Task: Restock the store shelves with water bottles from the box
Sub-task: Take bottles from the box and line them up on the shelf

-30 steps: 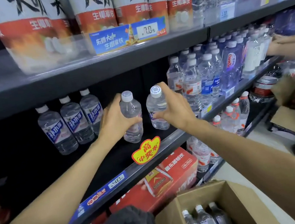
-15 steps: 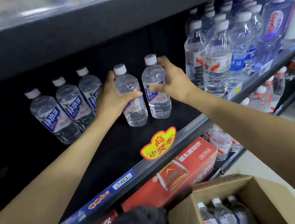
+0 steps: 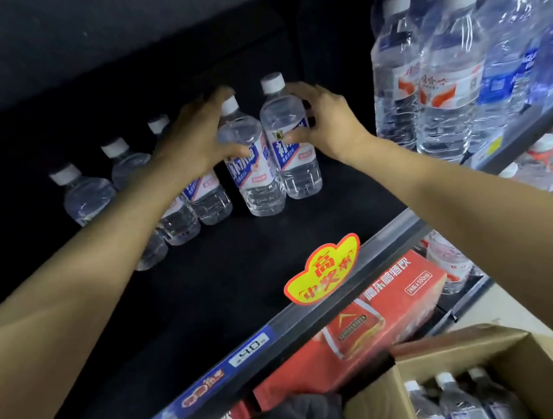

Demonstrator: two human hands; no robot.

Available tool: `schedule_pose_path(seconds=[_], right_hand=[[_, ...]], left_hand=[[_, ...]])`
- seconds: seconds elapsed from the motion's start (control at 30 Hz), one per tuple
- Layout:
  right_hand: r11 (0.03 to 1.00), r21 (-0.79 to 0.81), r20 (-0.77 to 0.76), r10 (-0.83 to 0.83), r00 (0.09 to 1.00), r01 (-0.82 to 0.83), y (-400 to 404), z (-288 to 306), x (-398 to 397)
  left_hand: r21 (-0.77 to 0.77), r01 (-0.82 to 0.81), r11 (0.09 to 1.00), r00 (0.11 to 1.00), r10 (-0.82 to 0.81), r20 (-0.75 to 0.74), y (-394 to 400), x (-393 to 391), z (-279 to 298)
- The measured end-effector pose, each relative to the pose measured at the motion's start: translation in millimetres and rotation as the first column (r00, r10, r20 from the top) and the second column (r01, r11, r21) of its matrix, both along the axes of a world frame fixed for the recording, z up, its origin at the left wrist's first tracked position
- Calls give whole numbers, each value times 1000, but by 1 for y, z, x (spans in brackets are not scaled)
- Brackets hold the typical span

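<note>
Three capped bottles [image 3: 449,403] show in the open cardboard box [image 3: 540,362] at the bottom right, nearest the camera, so more stock waits to go up. A dark bundle, too unclear to name, lies just left of the box. Beyond it, under the shelf edge [image 3: 314,311] with its yellow tag [image 3: 323,269] and price strip, sits a red carton [image 3: 382,304].

Farther in, on the dark shelf, both hands work at two bottles. The left hand [image 3: 191,139] curls round the left bottle [image 3: 254,174], thumb across its front and fingers behind the shoulder. The right hand [image 3: 323,118] wraps the right bottle [image 3: 292,149] from the right side, fingers at its back. Both bottles appear to stand upright on the shelf, touching each other, just right of three matching bottles [image 3: 194,198] in a slanting row partly hidden by the left forearm.

To finish this step well, I judge it best to slide the pair back and left until they close up with the row, labels facing out, then let go one hand at a time so neither tips. Pushing low on the body would steady them better than pressing at the shoulder.

Farthest right, a packed block of larger bottles [image 3: 443,87] fills the shelf's next section.
</note>
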State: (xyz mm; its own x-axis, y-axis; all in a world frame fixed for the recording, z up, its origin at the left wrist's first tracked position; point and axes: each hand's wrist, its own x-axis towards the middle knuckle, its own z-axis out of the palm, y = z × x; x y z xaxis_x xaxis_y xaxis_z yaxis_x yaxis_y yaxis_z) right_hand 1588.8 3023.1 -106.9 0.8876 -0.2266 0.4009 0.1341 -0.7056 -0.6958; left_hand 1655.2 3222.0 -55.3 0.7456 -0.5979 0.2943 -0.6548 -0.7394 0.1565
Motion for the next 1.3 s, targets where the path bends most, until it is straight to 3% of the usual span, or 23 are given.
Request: schedule_pose_path(seconds=[0.17, 0.5, 1.0, 1.3], right_hand=[[996, 49, 7, 68, 998, -68, 1, -2, 15], [992, 23, -22, 126, 992, -125, 11, 0, 55], [981, 67, -92, 190, 977, -185, 14, -8, 67], [950, -276, -199, 89, 976, -143, 16, -9, 15]], left_hand=[[-12, -77, 997, 996, 78, 43, -10, 10, -2], [126, -194, 973, 973, 174, 155, -6, 34, 6], [267, -230, 936, 923, 123, 364, 3, 36, -4], [282, -60, 957, 920, -56, 387, 12, 1, -8]])
